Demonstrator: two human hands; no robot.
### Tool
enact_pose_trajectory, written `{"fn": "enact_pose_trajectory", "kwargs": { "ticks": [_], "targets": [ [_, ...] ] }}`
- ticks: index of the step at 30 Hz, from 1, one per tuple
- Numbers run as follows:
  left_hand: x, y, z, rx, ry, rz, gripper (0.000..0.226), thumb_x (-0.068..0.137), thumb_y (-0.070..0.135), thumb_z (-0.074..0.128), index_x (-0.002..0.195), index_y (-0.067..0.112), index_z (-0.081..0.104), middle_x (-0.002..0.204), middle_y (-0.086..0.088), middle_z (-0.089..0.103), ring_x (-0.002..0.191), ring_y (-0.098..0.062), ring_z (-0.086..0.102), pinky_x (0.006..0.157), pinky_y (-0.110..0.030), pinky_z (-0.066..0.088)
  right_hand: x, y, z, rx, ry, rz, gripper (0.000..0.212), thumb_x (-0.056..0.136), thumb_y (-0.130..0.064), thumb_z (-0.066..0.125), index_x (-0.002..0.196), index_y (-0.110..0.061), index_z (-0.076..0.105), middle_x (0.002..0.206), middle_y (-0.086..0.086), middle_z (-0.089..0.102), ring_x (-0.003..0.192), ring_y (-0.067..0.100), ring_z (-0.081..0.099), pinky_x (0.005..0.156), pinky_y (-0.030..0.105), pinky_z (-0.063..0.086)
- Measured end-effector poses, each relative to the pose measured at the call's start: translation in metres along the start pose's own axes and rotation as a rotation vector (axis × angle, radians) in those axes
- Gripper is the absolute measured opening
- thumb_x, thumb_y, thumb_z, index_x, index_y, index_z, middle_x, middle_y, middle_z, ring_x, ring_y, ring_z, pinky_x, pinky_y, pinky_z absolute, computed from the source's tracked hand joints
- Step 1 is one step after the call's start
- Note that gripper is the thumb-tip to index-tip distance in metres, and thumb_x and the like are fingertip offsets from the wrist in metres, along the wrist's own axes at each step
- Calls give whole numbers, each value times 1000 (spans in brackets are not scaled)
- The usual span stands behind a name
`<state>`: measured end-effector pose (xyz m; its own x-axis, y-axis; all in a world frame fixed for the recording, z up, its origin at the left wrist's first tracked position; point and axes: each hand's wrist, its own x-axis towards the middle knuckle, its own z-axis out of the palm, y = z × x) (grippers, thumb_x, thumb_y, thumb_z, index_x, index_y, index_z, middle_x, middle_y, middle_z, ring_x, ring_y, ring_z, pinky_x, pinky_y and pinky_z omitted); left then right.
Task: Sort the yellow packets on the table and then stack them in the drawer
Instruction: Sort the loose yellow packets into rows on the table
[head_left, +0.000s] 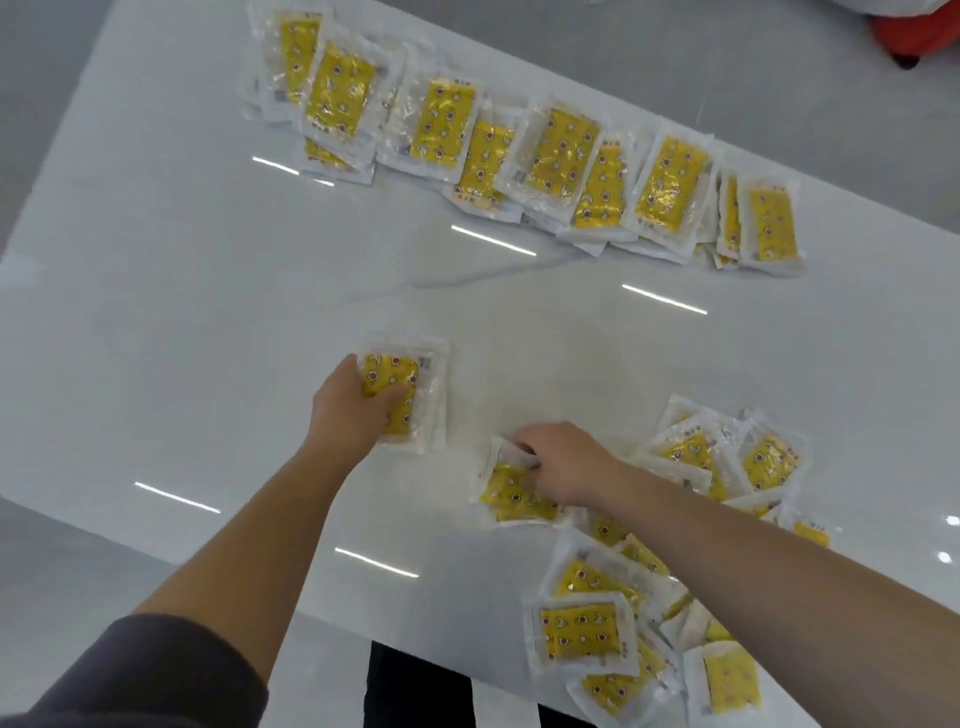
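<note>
Yellow packets in clear wrappers lie on a glossy white table (208, 291). My left hand (350, 410) grips a small stack of packets (410, 384) near the table's middle. My right hand (566, 460) pinches the top edge of a single packet (511, 499) lying flat at the edge of a loose pile. A long overlapping row of packets (519, 150) runs along the far side. The loose pile of packets (675, 582) spreads at the near right, partly under my right forearm. No drawer is in view.
Grey floor surrounds the table. A red and white object (914, 36) sits at the top right corner, off the table. My dark trousers (415, 686) show below the table's near edge.
</note>
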<state>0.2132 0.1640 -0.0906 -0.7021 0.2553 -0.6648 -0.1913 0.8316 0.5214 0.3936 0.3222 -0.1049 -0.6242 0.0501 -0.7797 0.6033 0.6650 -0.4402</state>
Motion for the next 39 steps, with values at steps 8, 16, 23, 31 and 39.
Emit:
{"fn": "enact_pose_trajectory", "kwargs": {
  "ticks": [8, 16, 23, 31, 39],
  "targets": [
    [106, 71, -73, -231, 8, 69, 17, 86, 19, 70, 87, 27, 55, 88, 7, 64, 86, -16, 65, 71, -28, 52, 81, -76, -106, 1113, 512, 266, 13, 80, -13, 74, 88, -19, 65, 88, -3, 69, 82, 14, 66, 81, 34, 55],
    [235, 166, -135, -187, 64, 241, 28, 81, 24, 70, 105, 18, 58, 101, 1, 66, 93, -17, 65, 78, -32, 56, 192, -152, -225, 1345, 872, 311, 13, 84, -20, 71, 86, -20, 58, 87, -5, 64, 82, 13, 62, 77, 29, 51],
    [284, 194, -141, 359, 191, 323, 48, 85, 40, 62, 118, 5, 53, 125, -16, 46, 115, -34, 50, 97, -46, 44, 203, -139, -239, 780, 1006, 367, 38, 87, -22, 63, 63, -21, 34, 64, -6, 39, 57, 10, 36, 52, 25, 27],
    [258, 187, -135, 402, 408, 466, 59, 83, 40, 64, 130, 14, 41, 133, -10, 41, 122, -29, 41, 97, -43, 34, 174, -103, -216, 431, 1117, 597, 45, 86, -26, 65, 128, -14, 55, 128, 6, 51, 118, 21, 48, 97, 32, 41],
    [155, 129, -77, 207, -20, 761, 18, 85, 15, 66, 101, 14, 58, 98, 0, 55, 92, -19, 54, 83, -32, 45, 119, -104, -146, 575, 1053, 418, 32, 87, -14, 62, 118, -18, 58, 118, 0, 53, 108, 20, 54, 97, 39, 45]
  ]
}}
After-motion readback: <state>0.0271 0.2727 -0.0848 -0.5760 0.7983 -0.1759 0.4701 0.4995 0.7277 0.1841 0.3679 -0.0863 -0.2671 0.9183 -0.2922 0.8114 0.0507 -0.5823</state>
